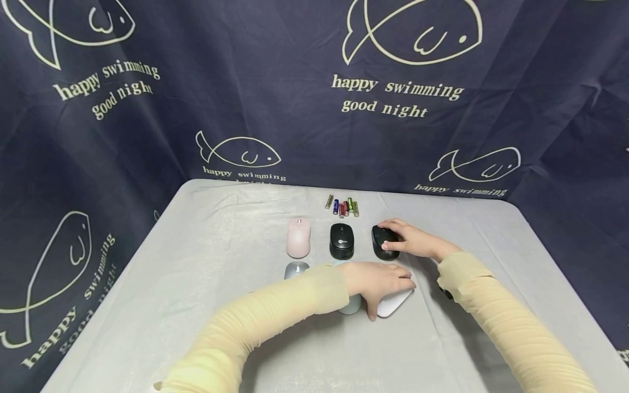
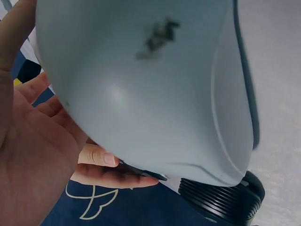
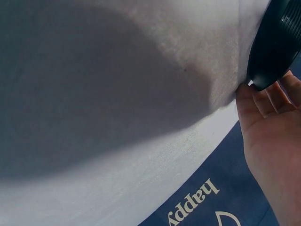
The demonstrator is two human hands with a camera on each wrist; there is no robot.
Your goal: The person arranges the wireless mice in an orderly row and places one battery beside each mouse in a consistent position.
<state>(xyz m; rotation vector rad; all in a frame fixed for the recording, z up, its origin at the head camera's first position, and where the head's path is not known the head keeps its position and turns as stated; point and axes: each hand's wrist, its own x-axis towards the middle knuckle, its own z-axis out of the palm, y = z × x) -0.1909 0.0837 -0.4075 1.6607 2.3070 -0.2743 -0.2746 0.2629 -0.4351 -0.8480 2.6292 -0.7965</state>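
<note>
In the head view my left hand point(image 1: 380, 281) grips a white mouse point(image 1: 395, 304), thumb on its near side and fingers over the far right edge. A pale blue mouse point(image 1: 351, 307) lies partly hidden under that wrist; its rounded shell point(image 2: 141, 94) fills much of the left wrist view, beside the palm. Farther back, my right hand point(image 1: 413, 240) holds a black mouse point(image 1: 383, 243) from its right side, thumb near the close end and fingers at the far end. The right wrist view shows its dark ribbed side point(image 3: 270, 52) against the fingertips.
A second black mouse point(image 1: 341, 242) and a pink mouse point(image 1: 298, 238) stand left of the right hand. The left sleeve partly covers a grey mouse point(image 1: 296, 269). Several small batteries point(image 1: 342, 207) lie toward the back of the cloth-covered table point(image 1: 236, 229). A dark printed curtain point(image 1: 304, 109) hangs behind.
</note>
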